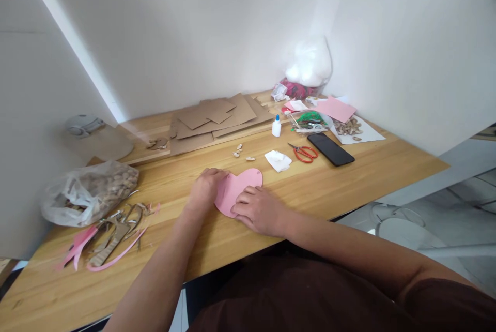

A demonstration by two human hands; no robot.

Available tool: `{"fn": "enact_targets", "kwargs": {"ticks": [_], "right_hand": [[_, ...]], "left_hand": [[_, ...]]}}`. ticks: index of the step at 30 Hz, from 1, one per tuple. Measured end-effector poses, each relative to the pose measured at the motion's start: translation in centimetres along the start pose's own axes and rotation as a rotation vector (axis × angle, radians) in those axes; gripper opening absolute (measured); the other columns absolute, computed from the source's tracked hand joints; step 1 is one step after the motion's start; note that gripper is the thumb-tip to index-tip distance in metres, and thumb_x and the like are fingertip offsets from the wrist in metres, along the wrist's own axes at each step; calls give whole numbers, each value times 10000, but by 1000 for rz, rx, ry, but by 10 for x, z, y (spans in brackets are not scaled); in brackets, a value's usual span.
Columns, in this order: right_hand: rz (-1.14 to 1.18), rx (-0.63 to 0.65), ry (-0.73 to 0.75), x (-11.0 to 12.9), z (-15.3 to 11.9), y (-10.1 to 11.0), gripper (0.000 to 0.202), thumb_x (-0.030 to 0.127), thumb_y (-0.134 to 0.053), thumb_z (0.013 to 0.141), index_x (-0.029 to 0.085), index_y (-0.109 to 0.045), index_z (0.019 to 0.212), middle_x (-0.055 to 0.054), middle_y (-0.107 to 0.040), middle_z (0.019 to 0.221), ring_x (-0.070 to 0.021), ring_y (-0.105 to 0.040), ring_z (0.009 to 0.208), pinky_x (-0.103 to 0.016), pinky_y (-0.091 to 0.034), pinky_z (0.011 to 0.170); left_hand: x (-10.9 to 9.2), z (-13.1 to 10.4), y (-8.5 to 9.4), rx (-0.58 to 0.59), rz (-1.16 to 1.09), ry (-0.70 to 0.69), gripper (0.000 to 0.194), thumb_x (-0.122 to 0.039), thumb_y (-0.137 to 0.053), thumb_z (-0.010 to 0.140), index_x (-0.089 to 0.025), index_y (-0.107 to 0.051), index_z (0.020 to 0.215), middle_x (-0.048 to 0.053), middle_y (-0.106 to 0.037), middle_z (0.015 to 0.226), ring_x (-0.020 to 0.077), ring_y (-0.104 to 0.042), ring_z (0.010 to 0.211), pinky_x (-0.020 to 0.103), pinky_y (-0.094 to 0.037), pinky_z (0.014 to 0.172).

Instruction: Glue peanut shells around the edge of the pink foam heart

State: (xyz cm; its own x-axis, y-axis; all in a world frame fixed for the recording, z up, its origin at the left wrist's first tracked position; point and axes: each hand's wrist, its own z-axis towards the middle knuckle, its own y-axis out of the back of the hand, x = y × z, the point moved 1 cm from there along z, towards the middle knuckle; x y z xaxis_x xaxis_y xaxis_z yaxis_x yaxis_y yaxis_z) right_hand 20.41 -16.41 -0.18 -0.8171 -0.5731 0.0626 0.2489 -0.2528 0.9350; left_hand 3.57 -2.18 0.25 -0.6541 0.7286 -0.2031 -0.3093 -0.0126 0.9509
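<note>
A pink paper heart (237, 190) is on the wooden table in front of me. My left hand (209, 185) grips its upper left edge with bent fingers. At the lower right edge, my right hand (260, 210) is closed over the heart, its fingertips pressed on the pink surface. Its thumb is near the bottom edge. Just beyond the heart lie several small peanut-like pieces (237, 154) and a folded white tissue (278, 161). Scissors with red handles (305, 154) rest to the right of the tissue, and a glue bottle with a blue cap (276, 126) stands upright behind.
Brown cardboard sheets (217, 117) are stacked at the back. At left are a plastic bag of nuts (104, 190) and cardboard and pink paper scraps (116, 236). A black phone (330, 149), a bag with green items (310, 121) and pink paper (336, 109) lie right.
</note>
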Motion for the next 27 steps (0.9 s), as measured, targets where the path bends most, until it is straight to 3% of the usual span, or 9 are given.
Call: {"fn": "enact_targets", "kwargs": {"ticks": [15, 21, 27], "right_hand": [[224, 134, -137, -14, 32, 0, 73, 204, -580, 915, 209, -644, 880, -61, -612, 906, -217, -467, 909, -370, -360, 840], [262, 95, -120, -17, 35, -1, 58, 161, -579, 838, 207, -602, 812, -46, -575, 838, -205, -442, 841, -353, -348, 793], [324, 77, -96, -21, 35, -2, 43, 214, -635, 834, 200, -649, 871, -56, -619, 881, -215, -481, 881, -361, -372, 824]], "left_hand": [[1, 19, 3, 62, 75, 63, 436, -10, -486, 914, -207, -738, 1210, 86, -741, 1135, 218, -638, 1045, 317, -510, 954], [1, 17, 3, 82, 55, 64, 414, -30, -505, 935, -185, -714, 1256, 91, -722, 1235, 221, -627, 1126, 321, -488, 1020], [7, 17, 1, 62, -6, 52, 478, 19, -469, 913, -185, -720, 1265, 88, -727, 1244, 224, -633, 1112, 326, -506, 1001]]}}
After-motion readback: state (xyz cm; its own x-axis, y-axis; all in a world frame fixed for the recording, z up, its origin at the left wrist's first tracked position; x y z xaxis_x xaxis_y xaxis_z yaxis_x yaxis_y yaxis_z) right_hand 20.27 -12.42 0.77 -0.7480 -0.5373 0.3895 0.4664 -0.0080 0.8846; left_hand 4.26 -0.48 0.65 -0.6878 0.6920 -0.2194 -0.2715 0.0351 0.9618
